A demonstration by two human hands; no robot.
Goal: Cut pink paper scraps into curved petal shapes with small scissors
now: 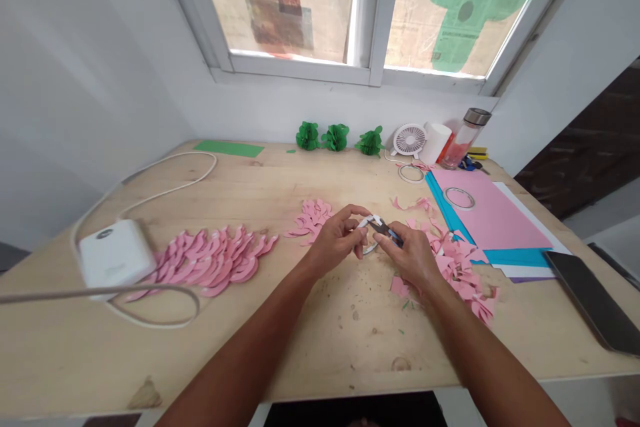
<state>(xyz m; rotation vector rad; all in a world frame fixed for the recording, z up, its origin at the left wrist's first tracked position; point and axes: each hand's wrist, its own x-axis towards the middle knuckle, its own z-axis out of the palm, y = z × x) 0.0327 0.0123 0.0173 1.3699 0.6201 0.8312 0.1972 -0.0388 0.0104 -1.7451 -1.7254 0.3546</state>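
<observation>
While the left hand [341, 232] pinches a ring-shaped tape roll [371, 249] between thumb and fingers, the right hand [413, 253] grips a pair of small dark-bladed scissors [380, 227], their blades at the roll's near-top right edge by a white strip end [377, 219]. Both hands are thus occupied, and the tape roll sits between them, just above the wooden tabletop [325, 347]. The step in hand looks like snipping tape off the roll, though whether the blades have met on the strip is too small to tell. I judge that the next move calls for a steady left pinch, fingertips clear of the blades, and a short, controlled squeeze from the right. Just left of the tape roll lies a small cluster of curved pink paper petals [313, 219]; farther left, a bigger overlapping fan of pale-tipped pink petals [220, 260] reaches a white power bank [117, 255]. To its right spread pink paper offcuts [457, 267], and past them a pink paper sheet [505, 220] carries a second tape roll [459, 198]. Well beyond it, 3 green honeycomb-like paper ornaments [335, 137] stand by the wall, with a small white fan [410, 140] beyond and to its right.
</observation>
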